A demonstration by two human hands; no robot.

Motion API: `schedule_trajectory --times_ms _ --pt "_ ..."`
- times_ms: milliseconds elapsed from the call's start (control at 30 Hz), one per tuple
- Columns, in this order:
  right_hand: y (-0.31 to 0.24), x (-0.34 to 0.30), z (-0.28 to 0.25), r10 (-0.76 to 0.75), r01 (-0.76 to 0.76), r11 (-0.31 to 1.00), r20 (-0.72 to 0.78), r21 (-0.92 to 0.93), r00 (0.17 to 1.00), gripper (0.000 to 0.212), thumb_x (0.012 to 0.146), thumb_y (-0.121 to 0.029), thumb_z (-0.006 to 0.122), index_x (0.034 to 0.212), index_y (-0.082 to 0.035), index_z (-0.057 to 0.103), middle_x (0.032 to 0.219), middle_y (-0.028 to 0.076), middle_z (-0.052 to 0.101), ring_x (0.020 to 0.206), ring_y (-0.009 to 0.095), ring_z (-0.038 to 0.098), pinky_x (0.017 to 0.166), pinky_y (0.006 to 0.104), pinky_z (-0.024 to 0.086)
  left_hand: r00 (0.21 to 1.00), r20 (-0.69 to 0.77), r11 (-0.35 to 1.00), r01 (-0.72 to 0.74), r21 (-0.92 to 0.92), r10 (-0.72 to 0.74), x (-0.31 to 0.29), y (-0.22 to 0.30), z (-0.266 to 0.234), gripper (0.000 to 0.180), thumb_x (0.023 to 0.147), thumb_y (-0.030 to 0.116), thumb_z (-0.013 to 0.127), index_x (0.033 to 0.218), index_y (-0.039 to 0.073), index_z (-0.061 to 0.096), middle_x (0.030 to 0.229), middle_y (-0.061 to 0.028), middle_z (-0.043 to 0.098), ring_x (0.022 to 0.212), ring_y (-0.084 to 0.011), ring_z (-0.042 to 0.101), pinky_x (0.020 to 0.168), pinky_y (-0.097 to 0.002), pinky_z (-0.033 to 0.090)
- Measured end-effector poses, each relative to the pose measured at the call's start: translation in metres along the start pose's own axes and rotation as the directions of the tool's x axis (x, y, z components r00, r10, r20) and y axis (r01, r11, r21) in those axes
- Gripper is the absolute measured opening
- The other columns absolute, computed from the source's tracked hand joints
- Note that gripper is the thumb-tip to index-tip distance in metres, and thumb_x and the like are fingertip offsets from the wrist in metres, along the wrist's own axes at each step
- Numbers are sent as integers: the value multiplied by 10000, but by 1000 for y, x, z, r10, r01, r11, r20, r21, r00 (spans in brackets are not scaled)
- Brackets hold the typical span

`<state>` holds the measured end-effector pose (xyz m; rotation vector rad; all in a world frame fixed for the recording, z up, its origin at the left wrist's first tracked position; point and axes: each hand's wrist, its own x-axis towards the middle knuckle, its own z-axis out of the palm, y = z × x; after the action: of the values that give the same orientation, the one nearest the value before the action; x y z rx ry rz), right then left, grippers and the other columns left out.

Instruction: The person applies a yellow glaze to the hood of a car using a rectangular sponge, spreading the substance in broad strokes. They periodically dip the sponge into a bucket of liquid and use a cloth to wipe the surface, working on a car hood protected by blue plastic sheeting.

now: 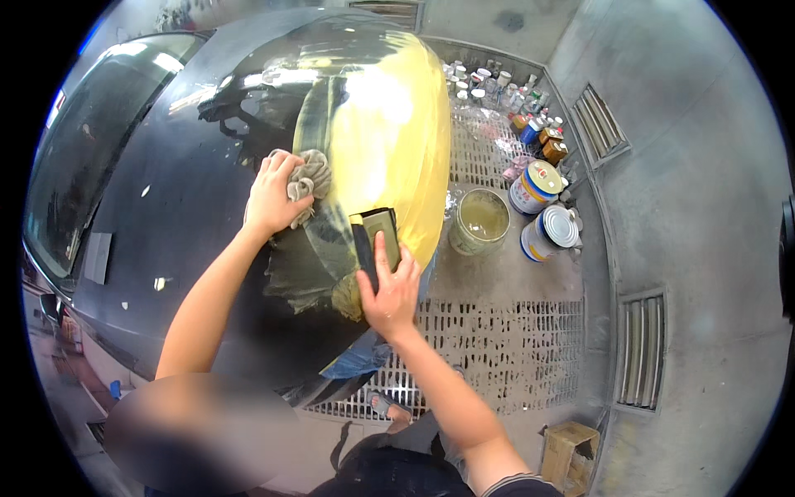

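A dark car hood [186, 224] fills the left and middle, wet and glossy in places. Along its front edge runs a broad band of smooth yellow filler [385, 141]. My left hand [275, 195] is closed around a crumpled grey rag [313, 172], which rests on the hood beside the yellow band. My right hand [392, 296] grips a dark sanding block [382, 224], its fingers laid over the top. The block lies flat on the near part of the yellow area; its underside is hidden. Murky yellowish residue [306, 269] is smeared on the hood between my hands.
A bucket of cloudy liquid [483, 217] stands right of the car. Beyond it are two large paint cans [550, 234] and several small bottles and cups [484, 83] along the wall. Floor grating [505, 348] and a cardboard box [570, 455] lie nearer. A blurred patch covers the lower left.
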<state>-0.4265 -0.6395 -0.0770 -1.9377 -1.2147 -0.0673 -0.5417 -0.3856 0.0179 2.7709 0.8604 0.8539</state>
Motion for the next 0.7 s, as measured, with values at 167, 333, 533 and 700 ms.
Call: schedule_trajectory --times_ms 167,333,533,700 --pt "104 117 8 239 -245 962 -70 -116 969 708 1033 -508 542 1661 -251 337 1354 351 505 1213 504 547 1098 547 431 1000 -29 1000 -10 7 10 3 4 7 551 716 149 802 1225 68 608 1286 -142 590 1234 -374 548 1043 -453 483" --pt "64 96 17 271 -268 962 63 -62 960 696 1016 -481 565 1637 -222 389 1332 336 519 1206 503 533 1069 564 425 1000 13 999 -8 39 8 -1 -8 -4 575 687 239 845 1197 82 630 1277 -154 607 1246 -399 544 1093 -469 464" --pt "95 92 11 136 -132 989 60 -61 989 722 1034 -456 555 1680 -272 290 1413 349 440 1274 526 473 1099 583 407 999 -27 999 -41 -12 41 1 -8 -6 594 672 247 855 1192 88 617 1245 -134 588 1217 -388 530 1073 -466 458" --pt "137 149 10 396 -386 914 68 -126 916 716 1044 -479 527 1684 -284 272 1426 343 446 1274 512 482 1085 577 421 999 -8 999 -41 -6 41 6 0 5 612 680 259 860 1213 85 616 1276 -138 585 1240 -395 529 1086 -476 455"
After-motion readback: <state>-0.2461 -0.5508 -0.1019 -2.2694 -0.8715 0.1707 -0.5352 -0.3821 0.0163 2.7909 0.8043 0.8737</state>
